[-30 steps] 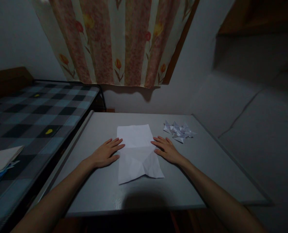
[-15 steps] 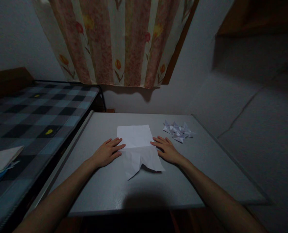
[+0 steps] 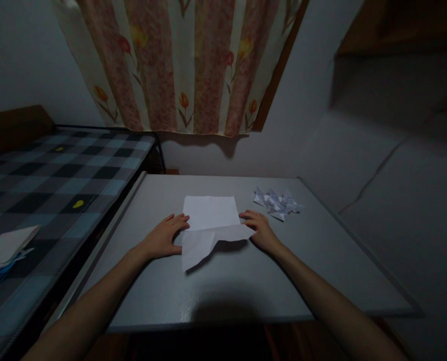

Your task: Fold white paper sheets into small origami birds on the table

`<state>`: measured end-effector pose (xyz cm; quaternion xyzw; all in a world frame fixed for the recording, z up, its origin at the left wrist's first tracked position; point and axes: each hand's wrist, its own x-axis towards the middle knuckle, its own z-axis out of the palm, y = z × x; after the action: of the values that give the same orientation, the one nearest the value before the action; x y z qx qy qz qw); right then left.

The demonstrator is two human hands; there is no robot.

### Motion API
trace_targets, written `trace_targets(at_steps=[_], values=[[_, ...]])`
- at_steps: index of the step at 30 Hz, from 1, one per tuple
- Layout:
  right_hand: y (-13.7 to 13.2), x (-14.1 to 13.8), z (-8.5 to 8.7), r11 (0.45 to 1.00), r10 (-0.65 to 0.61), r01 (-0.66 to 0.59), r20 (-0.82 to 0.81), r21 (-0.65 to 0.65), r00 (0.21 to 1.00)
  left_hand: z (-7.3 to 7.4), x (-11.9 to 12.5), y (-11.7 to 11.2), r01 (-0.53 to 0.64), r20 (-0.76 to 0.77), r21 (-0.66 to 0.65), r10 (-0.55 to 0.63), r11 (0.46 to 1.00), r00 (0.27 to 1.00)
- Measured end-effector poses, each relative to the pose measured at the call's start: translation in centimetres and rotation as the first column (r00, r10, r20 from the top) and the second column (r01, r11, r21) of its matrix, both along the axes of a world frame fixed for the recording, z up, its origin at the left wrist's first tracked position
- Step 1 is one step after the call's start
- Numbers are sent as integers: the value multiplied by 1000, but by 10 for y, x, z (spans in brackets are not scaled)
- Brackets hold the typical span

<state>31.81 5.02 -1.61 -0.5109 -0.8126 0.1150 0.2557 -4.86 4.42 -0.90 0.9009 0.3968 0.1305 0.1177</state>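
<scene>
A white sheet of paper [image 3: 211, 213] with a crosswise crease lies on the table between my two hands. Its far half is flat; the near half stands partly raised, with a wavy front edge. My left hand [image 3: 166, 236] rests at the paper's left edge, fingers spread and the thumb apart, its tip by the raised flap. On the right, my right hand [image 3: 261, 231] has its fingers bent at the sheet's edge, and its thumb meets the flap's right corner. Part of that thumb is hidden by the paper.
Several folded white paper pieces [image 3: 278, 203] sit in a cluster on the grey-white table [image 3: 313, 260], beyond my right hand. A bed with a checked cover [image 3: 106, 153] runs along the left, bearing a stack of papers or cloths [image 3: 8, 245]. Behind hangs a floral curtain [image 3: 183, 65].
The near half of the paper has risen and its front edge has moved away from me. The right hand's fingers have curled in at the corner; the left thumb has shifted slightly nearer to me.
</scene>
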Motion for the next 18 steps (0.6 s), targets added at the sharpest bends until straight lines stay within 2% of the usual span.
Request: trace_targets(at_steps=[6, 9, 15, 18], values=[[-10, -20, 8, 994, -108, 107, -29, -22, 994, -2, 0, 3, -78, 182, 30, 71, 996, 981], [-15, -26, 13, 986, -169, 169, -26, -10, 985, -1, 3, 6, -178, 164, 92, 162, 980, 973], [-11, -32, 19, 965, -238, 249, -120, 85, 964, -9, 5, 5, -386, 132, 210, 366, 898, 921], [3, -38, 28, 953, -192, 229, -190, 199, 963, -6, 6, 3, -491, 221, 317, 440, 811, 870]])
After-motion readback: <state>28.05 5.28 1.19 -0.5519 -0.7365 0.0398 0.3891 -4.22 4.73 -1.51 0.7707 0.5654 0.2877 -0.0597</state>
